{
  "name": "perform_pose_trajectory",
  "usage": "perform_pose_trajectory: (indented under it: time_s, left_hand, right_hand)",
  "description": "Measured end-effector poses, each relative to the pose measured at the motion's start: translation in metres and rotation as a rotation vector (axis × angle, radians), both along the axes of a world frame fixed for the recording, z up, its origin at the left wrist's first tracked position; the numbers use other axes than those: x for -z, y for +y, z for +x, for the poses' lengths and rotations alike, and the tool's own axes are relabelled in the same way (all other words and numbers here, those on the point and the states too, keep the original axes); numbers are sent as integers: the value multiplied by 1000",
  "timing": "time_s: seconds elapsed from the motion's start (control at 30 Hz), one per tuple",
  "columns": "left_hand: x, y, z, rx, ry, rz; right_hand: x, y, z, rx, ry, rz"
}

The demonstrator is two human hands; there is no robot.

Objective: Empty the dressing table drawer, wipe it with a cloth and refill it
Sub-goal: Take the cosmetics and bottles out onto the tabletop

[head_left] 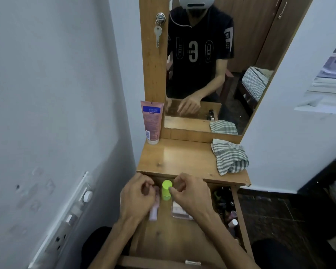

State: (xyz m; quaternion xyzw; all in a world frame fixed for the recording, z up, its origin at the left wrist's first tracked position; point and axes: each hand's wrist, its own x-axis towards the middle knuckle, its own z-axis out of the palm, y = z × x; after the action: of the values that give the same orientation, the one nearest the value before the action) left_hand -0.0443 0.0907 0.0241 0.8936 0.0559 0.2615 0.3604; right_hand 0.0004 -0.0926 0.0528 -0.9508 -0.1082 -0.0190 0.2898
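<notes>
The wooden drawer (241, 214) of the dressing table is pulled out toward me. Inside it a lime-green container (166, 190) stands upright near the back. My right hand (190, 195) touches its side with the fingertips, and whether it grips it is unclear. My left hand (138, 197) hovers with curled fingers over a pink tube (154, 210) lying in the drawer's left part, and I cannot tell if it holds the tube. A flat pinkish box (179, 212) lies partly hidden under my right wrist. A striped cloth (229, 156) lies crumpled on the tabletop (182, 158) at the right.
A pink tube with a blue label (152, 121) stands at the tabletop's back left, against the mirror frame (153, 65) with a key in its lock. Several small bottles (231, 216) crowd the drawer's right side. A wall with a socket strip (74, 216) is close on the left.
</notes>
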Motion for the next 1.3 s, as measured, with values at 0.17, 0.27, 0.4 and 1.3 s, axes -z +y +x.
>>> perform_pose_trajectory:
  time_s: [0.17, 0.27, 0.4, 1.3]
  left_hand:
    - [11, -7, -27, 159, 154, 536]
    - [9, -17, -36, 184, 406, 719]
    - [4, -27, -36, 144, 642, 753]
    - [-52, 30, 110, -169, 181, -113]
  right_hand:
    - [22, 13, -8, 33, 13, -97]
    - [24, 24, -8, 44, 13, -94]
    - [21, 31, -9, 63, 25, -55]
    - [-83, 108, 95, 13, -168, 82]
